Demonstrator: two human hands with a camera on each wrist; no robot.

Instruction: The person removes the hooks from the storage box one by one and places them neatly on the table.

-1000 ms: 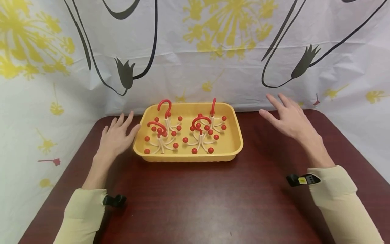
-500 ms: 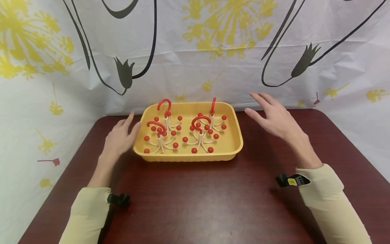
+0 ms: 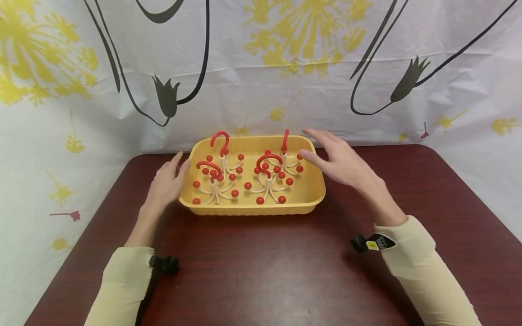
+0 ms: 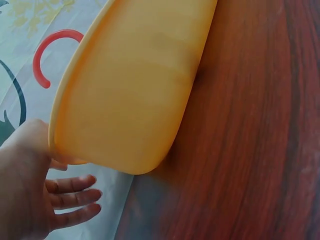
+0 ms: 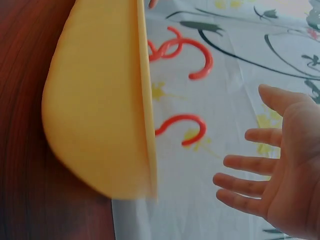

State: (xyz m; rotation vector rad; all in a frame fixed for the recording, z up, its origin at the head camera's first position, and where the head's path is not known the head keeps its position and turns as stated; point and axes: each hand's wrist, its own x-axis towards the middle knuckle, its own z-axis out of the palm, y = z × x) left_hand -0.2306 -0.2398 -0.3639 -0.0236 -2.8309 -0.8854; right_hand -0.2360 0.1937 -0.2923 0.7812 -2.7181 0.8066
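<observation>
**My left hand (image 3: pixel 165 183) and right hand (image 3: pixel 339 162) about a rectangular yellow plastic tray (image 3: pixel 253 210)**

The tray has rounded corners and sits toward the far side of a dark red-brown wood-grained table (image 3: pixel 253 271), between my hands. My left hand is at its left end, fingers relaxed and gripping nothing, the thumb right by the rim; whether skin meets plastic I cannot tell. My right hand is held up at the far right corner, fingers loosely spread and holding nothing. From the head view it overlaps that corner, yet my right wrist view shows a gap between fingers and rim.

Inside the tray are four pieces of one kind, each with a shiny red hook on top and curved cream legs tipped with red balls: a near-left piece (image 3: pixel 215 186), a near-right piece (image 3: pixel 268 184), a far-left piece (image 3: pixel 223 162) and a far-right piece (image 3: pixel 284 159). (The right pair overlap from where I look, so I cannot say whether their legs touch.)

My rolled beige sleeves (image 3: pixel 126 276) end at the wrists, with a black device at each cuff (image 3: pixel 164 264). Behind the table hangs a white sheet printed with yellow blooms and dark grey stems (image 3: pixel 244 95).
</observation>
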